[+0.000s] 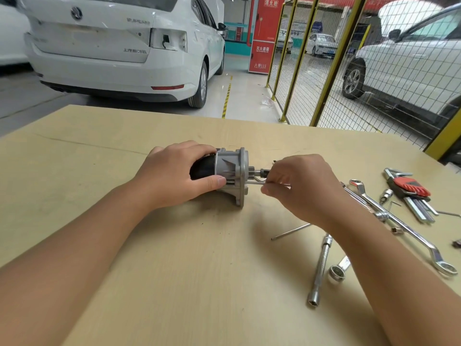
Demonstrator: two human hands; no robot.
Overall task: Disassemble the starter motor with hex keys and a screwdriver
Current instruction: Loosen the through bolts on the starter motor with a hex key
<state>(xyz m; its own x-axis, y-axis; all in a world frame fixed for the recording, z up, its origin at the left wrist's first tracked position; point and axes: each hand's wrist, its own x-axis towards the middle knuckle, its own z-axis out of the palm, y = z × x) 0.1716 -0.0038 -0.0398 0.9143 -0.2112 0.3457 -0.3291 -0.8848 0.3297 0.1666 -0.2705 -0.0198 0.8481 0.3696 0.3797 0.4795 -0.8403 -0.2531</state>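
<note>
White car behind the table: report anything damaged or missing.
The white car lacks its right tail lamp: an open cavity shows where a black wire hangs loose. Its lower red reflector remains in place.

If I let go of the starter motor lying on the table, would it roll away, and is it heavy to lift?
Probably not far: the starter motor lies on its side, and its wide grey flange should stop the round black body rolling. All metal, it likely feels heavy for its size. The left hand steadies it.

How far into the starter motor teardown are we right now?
Early. Done: nothing visibly removed; the starter motor looks whole. In hand: left hand grips its body while right hand works a hex key at the flange. Left: housing separation.
</note>
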